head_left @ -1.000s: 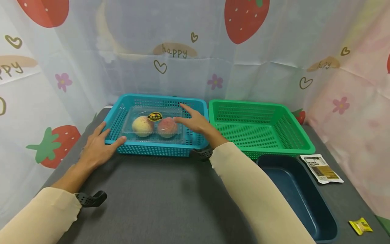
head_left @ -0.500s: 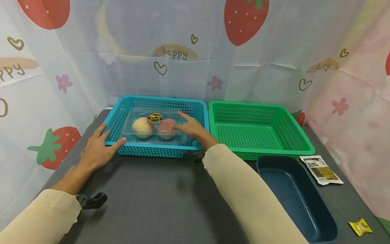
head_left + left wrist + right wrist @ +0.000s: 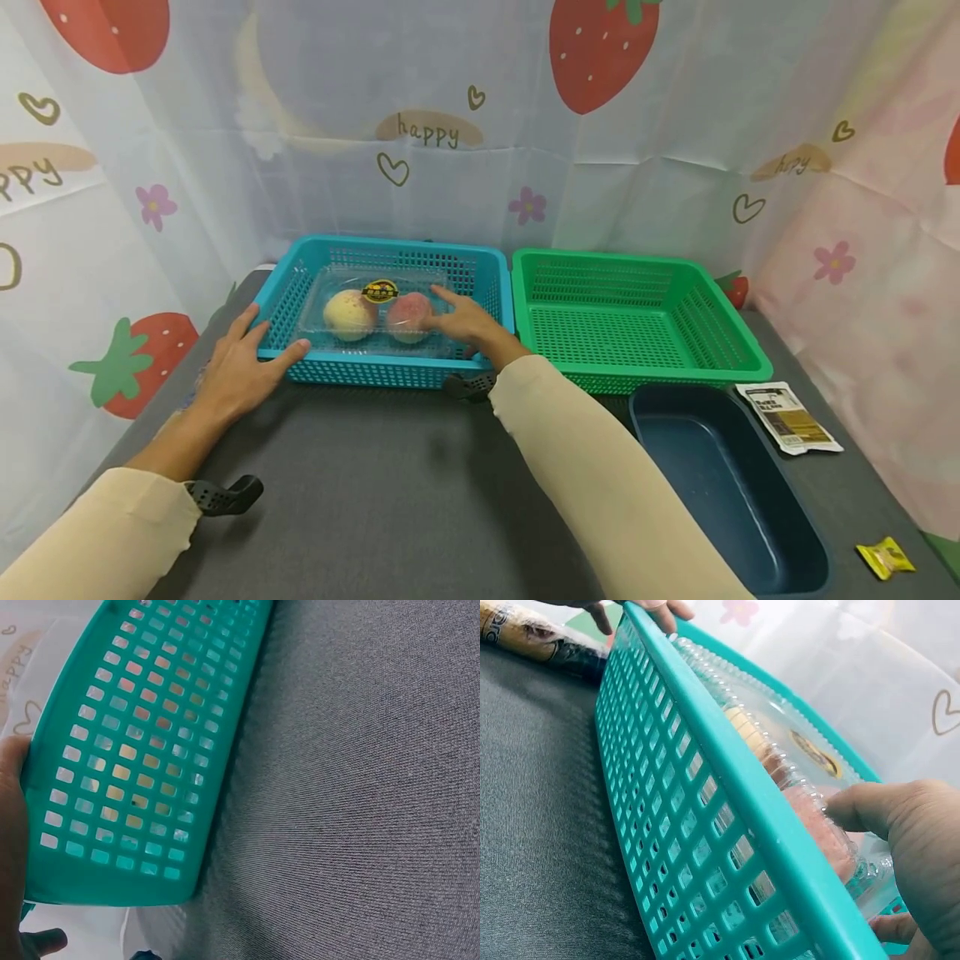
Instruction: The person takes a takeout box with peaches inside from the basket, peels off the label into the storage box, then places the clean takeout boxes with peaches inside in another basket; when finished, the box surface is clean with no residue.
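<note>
A clear plastic box with a round gold-and-black label lies in the blue basket. Inside the box sit two peaches, a pale yellow one and a pink one. My right hand grips the box's right end. Its thumb meets the lid by the pink peach, and another finger curls below the box's edge. My left hand rests on the basket's front left corner, fingers spread over the left rim and thumb on the front rim.
Right beside the blue basket stands a green basket. A dark blue bin is in front of it, with a white-and-brown sachet and a yellow wrapped sweet to its right. A printed packet lies past the blue basket's left end.
My right hand has lowered and shifted slightly left onto the box's right end, its fingers closing in on it. My left hand and the box stay put.
</note>
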Available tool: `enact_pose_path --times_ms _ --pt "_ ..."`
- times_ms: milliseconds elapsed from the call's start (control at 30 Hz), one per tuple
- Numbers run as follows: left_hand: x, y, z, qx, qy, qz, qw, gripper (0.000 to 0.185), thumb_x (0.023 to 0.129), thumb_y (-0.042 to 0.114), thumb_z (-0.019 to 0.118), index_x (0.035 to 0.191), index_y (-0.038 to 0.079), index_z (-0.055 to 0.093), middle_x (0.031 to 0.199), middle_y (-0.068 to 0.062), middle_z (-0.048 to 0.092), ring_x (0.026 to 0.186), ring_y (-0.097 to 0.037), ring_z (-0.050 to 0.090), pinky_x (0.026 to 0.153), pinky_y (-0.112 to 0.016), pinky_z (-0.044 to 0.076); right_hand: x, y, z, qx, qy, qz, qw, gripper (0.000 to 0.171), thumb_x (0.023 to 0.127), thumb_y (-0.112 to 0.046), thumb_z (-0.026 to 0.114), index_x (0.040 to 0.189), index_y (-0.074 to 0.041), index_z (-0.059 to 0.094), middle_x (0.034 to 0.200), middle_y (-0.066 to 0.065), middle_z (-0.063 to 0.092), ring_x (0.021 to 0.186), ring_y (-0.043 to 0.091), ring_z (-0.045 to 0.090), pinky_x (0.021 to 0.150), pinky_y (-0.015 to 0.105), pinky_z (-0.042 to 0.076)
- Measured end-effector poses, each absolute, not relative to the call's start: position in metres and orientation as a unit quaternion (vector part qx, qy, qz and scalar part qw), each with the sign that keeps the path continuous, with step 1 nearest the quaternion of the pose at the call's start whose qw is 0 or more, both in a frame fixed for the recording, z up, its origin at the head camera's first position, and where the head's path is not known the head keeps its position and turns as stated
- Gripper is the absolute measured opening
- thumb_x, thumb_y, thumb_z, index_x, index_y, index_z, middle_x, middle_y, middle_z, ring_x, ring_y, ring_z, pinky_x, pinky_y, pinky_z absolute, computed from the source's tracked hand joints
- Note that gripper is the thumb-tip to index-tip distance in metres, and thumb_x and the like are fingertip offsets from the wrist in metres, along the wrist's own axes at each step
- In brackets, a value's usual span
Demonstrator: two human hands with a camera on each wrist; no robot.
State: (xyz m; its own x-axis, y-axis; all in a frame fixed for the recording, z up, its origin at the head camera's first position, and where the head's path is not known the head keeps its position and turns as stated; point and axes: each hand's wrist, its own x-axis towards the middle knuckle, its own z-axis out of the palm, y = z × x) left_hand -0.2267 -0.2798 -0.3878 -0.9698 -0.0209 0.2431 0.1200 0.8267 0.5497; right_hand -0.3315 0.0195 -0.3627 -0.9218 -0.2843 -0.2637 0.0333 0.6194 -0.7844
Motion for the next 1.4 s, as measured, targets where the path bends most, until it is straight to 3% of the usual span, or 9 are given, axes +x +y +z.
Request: enact_pose_path --times_ms 133,333,533,1033,1167,1267,1400 --pt "-0.226 -0.28 -0.387 -0.025 -0.949 -0.293 0.117 0.088 0.094 0.056 0.05 0.142 -0.015 0.03 0.157 -0.023 0.009 0.135 -0.055 0.014 0.096 -0.076 0.015 -0.331 0.019 -0.363 -0.07 0.87 -0.454 0.18 0.071 0.091 -0.036 0.067 0.151 -0.039 0.03 0.158 0.004 0.019 0.127 0.036 0.043 0.079 0.052 0.052" --pt "-0.226 -0.281 -0.388 -0.024 -0.949 -0.293 0.114 0.088 0.094 0.056 0.05 0.142 -0.015 0.03 0.157 -0.023 0.008 0.135 -0.055 0.014 0.095 -0.077 0.016 -0.329 0.02 -0.36 -0.069 0.836 -0.517 0.172 0.067 0.09 -0.024 0.07 0.149 -0.035 0.039 0.157 0.005 0.022 0.128 0.037 0.041 0.067 0.046 0.055" --pt "-0.228 -0.282 -0.387 -0.025 -0.947 -0.297 0.117 0.09 0.094 0.057 0.05 0.142 -0.016 0.03 0.157 -0.022 0.009 0.135 -0.054 0.014 0.097 -0.075 0.015 -0.329 0.021 -0.356 -0.06 0.757 -0.627 0.173 0.065 0.089 -0.008 0.067 0.146 -0.031 0.044 0.156 0.002 0.022 0.131 0.037 0.037 0.065 0.051 0.056" --pt "-0.226 -0.281 -0.385 -0.032 -0.948 -0.297 0.111 0.088 0.094 0.055 0.051 0.142 -0.015 0.03 0.156 -0.024 0.009 0.135 -0.054 0.015 0.097 -0.075 0.017 -0.32 0.029 -0.346 -0.042 0.712 -0.688 0.137 0.065 0.089 -0.006 0.064 0.146 -0.029 0.044 0.153 0.008 0.026 0.121 0.036 0.046 0.062 0.051 0.056" --pt "-0.226 -0.281 -0.386 -0.028 -0.948 -0.298 0.109 0.088 0.094 0.055 0.051 0.143 -0.015 0.03 0.157 -0.024 0.008 0.136 -0.053 0.014 0.097 -0.075 0.016 -0.319 0.036 -0.341 -0.053 0.702 -0.698 0.131 0.065 0.089 -0.006 0.063 0.148 -0.027 0.042 0.149 0.013 0.031 0.111 0.036 0.047 0.063 0.054 0.055" --pt "-0.226 -0.281 -0.385 -0.027 -0.948 -0.299 0.109 0.088 0.094 0.055 0.051 0.143 -0.015 0.029 0.157 -0.024 0.008 0.136 -0.052 0.014 0.098 -0.074 0.017 -0.318 0.041 -0.337 -0.057 0.688 -0.712 0.127 0.066 0.089 -0.005 0.063 0.148 -0.025 0.041 0.142 0.014 0.038 0.112 0.037 0.044 0.067 0.057 0.054" --pt "-0.226 -0.281 -0.386 -0.028 -0.947 -0.3 0.114 0.088 0.094 0.054 0.052 0.142 -0.016 0.03 0.156 -0.024 0.009 0.137 -0.051 0.014 0.099 -0.073 0.017 -0.315 0.049 -0.329 -0.057 0.672 -0.729 0.116 0.066 0.088 -0.003 0.062 0.148 -0.024 0.042 0.146 0.011 0.032 0.128 0.045 0.033 0.068 0.059 0.053"
